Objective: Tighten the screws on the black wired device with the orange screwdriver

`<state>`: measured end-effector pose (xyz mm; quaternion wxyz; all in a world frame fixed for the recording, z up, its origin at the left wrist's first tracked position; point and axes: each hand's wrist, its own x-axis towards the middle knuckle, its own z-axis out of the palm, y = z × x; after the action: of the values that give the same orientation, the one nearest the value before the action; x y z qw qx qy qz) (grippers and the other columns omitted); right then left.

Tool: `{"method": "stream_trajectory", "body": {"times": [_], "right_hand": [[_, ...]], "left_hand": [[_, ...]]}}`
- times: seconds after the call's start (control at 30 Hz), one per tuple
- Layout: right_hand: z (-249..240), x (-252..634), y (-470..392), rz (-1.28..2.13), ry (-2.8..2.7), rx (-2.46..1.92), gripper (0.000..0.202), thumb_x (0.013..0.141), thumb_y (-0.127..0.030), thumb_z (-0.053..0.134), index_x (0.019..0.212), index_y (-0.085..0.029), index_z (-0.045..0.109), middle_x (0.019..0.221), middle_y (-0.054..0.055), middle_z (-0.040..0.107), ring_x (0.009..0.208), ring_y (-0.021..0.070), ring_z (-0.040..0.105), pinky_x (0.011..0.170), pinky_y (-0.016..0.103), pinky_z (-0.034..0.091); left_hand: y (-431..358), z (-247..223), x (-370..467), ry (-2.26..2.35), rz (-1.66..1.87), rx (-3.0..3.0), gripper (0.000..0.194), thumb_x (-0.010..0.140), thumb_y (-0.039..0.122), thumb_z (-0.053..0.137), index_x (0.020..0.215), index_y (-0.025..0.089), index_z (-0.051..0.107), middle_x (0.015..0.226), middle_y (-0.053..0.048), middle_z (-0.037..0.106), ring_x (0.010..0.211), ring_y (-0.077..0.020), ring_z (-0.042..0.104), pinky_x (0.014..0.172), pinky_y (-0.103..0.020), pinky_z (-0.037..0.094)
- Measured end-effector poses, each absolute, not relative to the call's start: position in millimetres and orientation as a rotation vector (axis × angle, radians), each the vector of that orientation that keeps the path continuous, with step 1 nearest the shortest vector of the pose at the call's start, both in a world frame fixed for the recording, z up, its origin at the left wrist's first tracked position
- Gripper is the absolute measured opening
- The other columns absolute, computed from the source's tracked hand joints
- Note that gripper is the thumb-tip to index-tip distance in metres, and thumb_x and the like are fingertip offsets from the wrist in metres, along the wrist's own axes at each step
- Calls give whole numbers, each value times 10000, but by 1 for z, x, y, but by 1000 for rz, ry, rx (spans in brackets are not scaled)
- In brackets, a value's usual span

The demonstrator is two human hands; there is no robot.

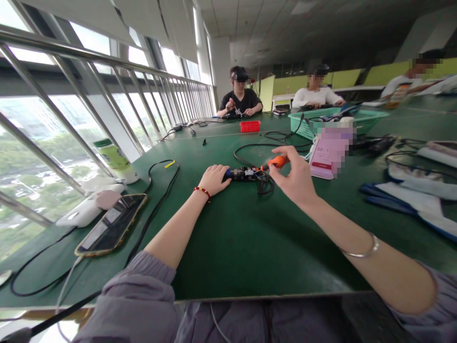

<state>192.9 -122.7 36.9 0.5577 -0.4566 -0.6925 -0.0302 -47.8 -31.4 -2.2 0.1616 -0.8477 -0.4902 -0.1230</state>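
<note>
A dark, elongated device with a blue end and exposed wires (244,174) lies crosswise on the green table. My left hand (214,181) is closed over its blue left end, pressing it against the tabletop. In my right hand (297,178) is a screwdriver with an orange handle (277,162), pinched between thumb and fingers. The screwdriver points left, toward the right end of the device; whether its tip touches a screw is too small to tell. A black cable coils beside that end.
Right of my hand, a pink phone (329,155) leans upright before a green basket (302,125). White-and-blue gloves (417,197) lie at the right. Left are a dark phone (112,224), a power bank (80,209) and a green cup (117,162). A red tray (250,126) and several people are farther back.
</note>
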Motion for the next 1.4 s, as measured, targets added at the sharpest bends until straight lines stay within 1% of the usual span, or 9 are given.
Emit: {"method": "stream_trajectory", "body": {"times": [0.13, 0.33, 0.53, 0.7, 0.77, 0.93, 1.13, 1.33, 1.4], "right_hand": [[37, 193, -124, -45, -1645, -1179, 156, 782, -360, 546, 783, -211, 592, 512, -33, 500, 531, 158, 488, 691, 338, 416], [39, 193, -124, -47, -1601, -1068, 303, 732, -263, 555, 1027, -196, 559, 762, 6, 606, 633, 155, 551, 710, 327, 431], [38, 192, -124, -42, -1653, -1172, 150, 776, -358, 557, 773, -212, 593, 513, -40, 491, 506, 141, 466, 668, 327, 414], [37, 193, -122, -45, -1612, -1069, 278, 741, -271, 562, 1011, -208, 556, 762, 2, 610, 641, 154, 560, 680, 317, 429], [37, 194, -122, -47, -1603, -1068, 306, 736, -261, 558, 1036, -203, 546, 776, 4, 605, 645, 155, 558, 679, 318, 429], [38, 194, -124, -38, -1606, -1235, 167, 784, -369, 546, 815, -212, 596, 577, -18, 530, 586, 166, 523, 644, 315, 406], [39, 193, -124, -34, -1548, -1190, 248, 748, -290, 557, 976, -195, 579, 711, 3, 606, 598, 155, 544, 674, 318, 427], [38, 195, -124, -49, -1546, -1299, 167, 798, -377, 541, 759, -221, 587, 591, -4, 561, 587, 167, 532, 601, 296, 396], [38, 195, -124, -38, -1540, -1285, 158, 797, -371, 543, 792, -219, 589, 625, -1, 579, 598, 167, 540, 609, 299, 405]], "left_hand": [[-30, -3, -48, -1390, -361, -2420, 423, 883, 368, 472, 1244, 153, 522, 1144, -103, 618, 1050, -261, 546, 951, -387, 400], [-30, -3, -47, -1399, -352, -2415, 418, 883, 361, 471, 1240, 150, 524, 1143, -104, 618, 1053, -262, 545, 947, -384, 401], [-30, -3, -47, -1393, -348, -2407, 426, 882, 364, 471, 1242, 143, 526, 1135, -104, 620, 1048, -261, 548, 947, -384, 404], [-28, -5, -48, -1395, -357, -2405, 422, 879, 368, 470, 1240, 155, 525, 1136, -103, 617, 1054, -259, 546, 951, -384, 399], [-29, -4, -48, -1396, -356, -2406, 419, 879, 365, 470, 1238, 155, 526, 1135, -103, 618, 1052, -259, 546, 952, -384, 399], [-31, -3, -47, -1402, -348, -2407, 418, 878, 357, 473, 1232, 143, 528, 1128, -108, 620, 1051, -262, 544, 950, -385, 402], [-30, -3, -47, -1407, -356, -2407, 413, 876, 360, 468, 1233, 161, 528, 1140, -105, 617, 1053, -262, 544, 951, -390, 404], [-30, -3, -47, -1403, -363, -2416, 407, 876, 359, 465, 1230, 167, 529, 1127, -107, 618, 1051, -266, 545, 942, -399, 407], [-31, -3, -47, -1413, -363, -2417, 402, 875, 357, 470, 1229, 177, 528, 1126, -103, 618, 1053, -263, 546, 944, -398, 405]]}}
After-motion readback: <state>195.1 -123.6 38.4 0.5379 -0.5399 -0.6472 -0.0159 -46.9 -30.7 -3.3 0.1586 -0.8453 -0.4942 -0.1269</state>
